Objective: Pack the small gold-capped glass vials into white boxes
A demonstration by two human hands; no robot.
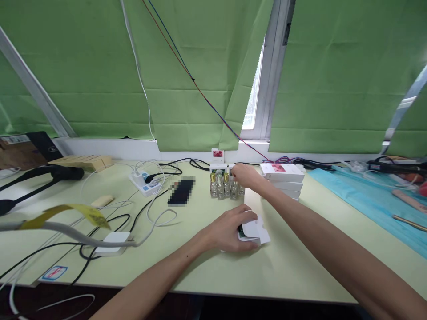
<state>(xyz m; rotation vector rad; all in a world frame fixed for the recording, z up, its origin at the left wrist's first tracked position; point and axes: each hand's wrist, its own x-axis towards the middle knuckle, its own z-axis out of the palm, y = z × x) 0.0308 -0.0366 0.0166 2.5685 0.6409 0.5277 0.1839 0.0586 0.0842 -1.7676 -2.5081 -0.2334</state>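
A small white box [252,232] lies on the pale table with its flaps folded open toward the right. My left hand [230,229] grips it from the left, thumb and fingers on opposite sides. Behind it stands a group of small glass bottles [220,187], some with gold tops. My right hand [246,176] reaches over the right end of that group, its fingers closed at the bottle tops; what they hold is hidden. White boxes with a red picture [283,172] are stacked just right of it. Another white box [217,155] stands behind the bottles.
A dark phone-like object [181,192], partly pixelated, lies left of the bottles. Farther left are a power strip [144,183], a white adapter [113,243] and tangled cables. Blue plastic sheeting [367,200] covers the table's right side. A thick grey cable crosses the left foreground.
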